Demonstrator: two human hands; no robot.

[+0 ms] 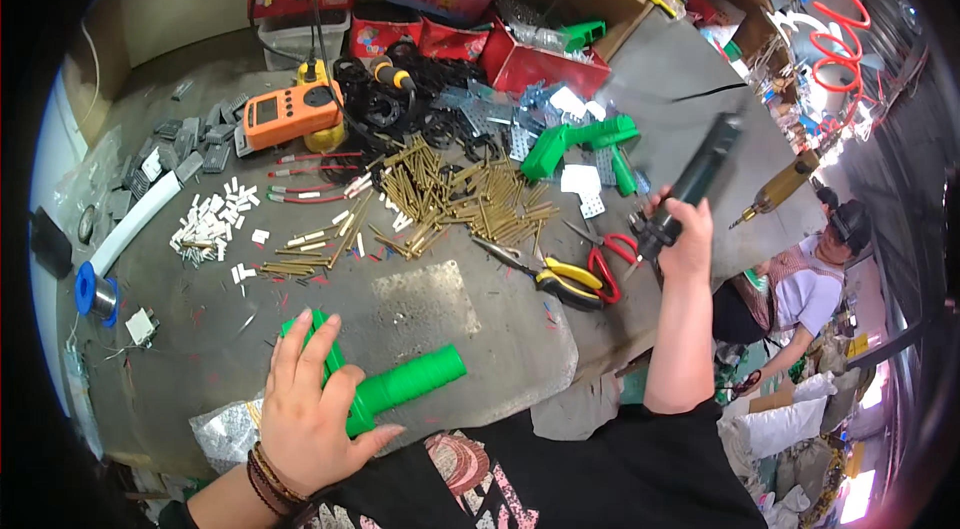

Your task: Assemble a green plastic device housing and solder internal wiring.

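My left hand presses flat on a green plastic pipe fitting that lies at the near edge of the grey workbench. My right hand is raised at the bench's right side, shut around a dark green powered screwdriver that is tilted and blurred. A heap of brass rods lies in the middle of the bench, beyond both hands. Pliers with yellow handles and pliers with red handles lie just left of my right hand.
An orange meter, black rings, small white and grey parts, a solder spool and more green fittings cover the bench. Red boxes stand at the back. Another person sits at lower right.
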